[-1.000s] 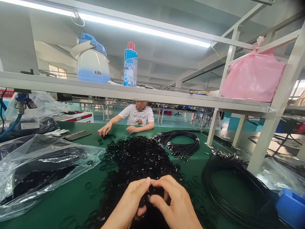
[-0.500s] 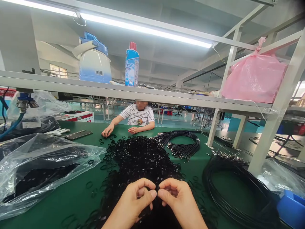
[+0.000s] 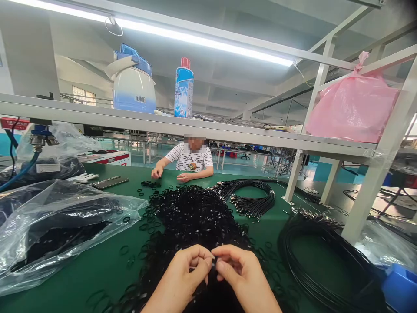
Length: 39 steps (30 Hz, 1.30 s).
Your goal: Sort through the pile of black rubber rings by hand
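Observation:
My left hand (image 3: pixel 189 271) is closed in a pinch over a large heap of black rings (image 3: pixel 195 213). A small black ring (image 3: pixel 214 262) shows between the fingertips of both hands, partly hidden by the fingers. My right hand (image 3: pixel 241 271) is pinched as well, its thumb and forefinger at the other side of that ring. Several loose rings (image 3: pixel 124 250) lie scattered on the green tabletop (image 3: pixel 97 265) left of the heap.
A clear plastic bag (image 3: pixel 74 226) with black contents lies on the left. Coiled black cables (image 3: pixel 289 261) and a blue bin (image 3: pixel 399 284) are at right. Across the table a co-worker (image 3: pixel 193 158) handles rings. Overhead, a shelf (image 3: pixel 195 126) carries a jug (image 3: pixel 134 87) and spray can (image 3: pixel 184 91).
My fingertips have come closer together, and the dark ring between them shows more plainly. The co-worker's hand on the left side has moved right and lifted. The view has shifted slightly.

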Tool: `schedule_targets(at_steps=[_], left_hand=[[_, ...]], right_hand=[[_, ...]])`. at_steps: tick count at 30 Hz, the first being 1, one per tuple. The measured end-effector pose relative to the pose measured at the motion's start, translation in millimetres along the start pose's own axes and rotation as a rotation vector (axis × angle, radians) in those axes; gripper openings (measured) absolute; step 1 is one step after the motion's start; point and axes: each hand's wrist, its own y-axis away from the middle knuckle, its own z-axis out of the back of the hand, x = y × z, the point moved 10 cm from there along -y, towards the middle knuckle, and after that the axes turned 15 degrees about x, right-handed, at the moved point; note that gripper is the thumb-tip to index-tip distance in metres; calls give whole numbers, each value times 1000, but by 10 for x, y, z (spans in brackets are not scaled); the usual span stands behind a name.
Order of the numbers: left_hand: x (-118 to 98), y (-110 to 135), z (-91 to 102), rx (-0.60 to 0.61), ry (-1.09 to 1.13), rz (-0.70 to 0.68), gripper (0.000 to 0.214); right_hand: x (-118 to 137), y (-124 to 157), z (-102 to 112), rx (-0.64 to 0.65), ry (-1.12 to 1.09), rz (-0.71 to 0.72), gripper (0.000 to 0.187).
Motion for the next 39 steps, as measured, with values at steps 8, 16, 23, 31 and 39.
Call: schedule_targets(at_steps=[8, 16, 23, 31, 39], left_hand=[[159, -35, 98, -82, 209, 17, 22], [319, -2, 83, -77, 452, 45, 42], [372, 3, -6, -85, 464, 129, 55], [219, -75, -92, 75, 373, 40, 47], [327, -57, -18, -54, 490, 83, 40]], right_hand=[[181, 130, 326, -257, 482, -61, 17], [306, 132, 177, -175, 915, -18, 35], [420, 112, -272, -5, 624, 175, 7], [-24, 55, 104, -92, 38, -51, 11], [-60, 63, 192, -146, -80, -68, 12]])
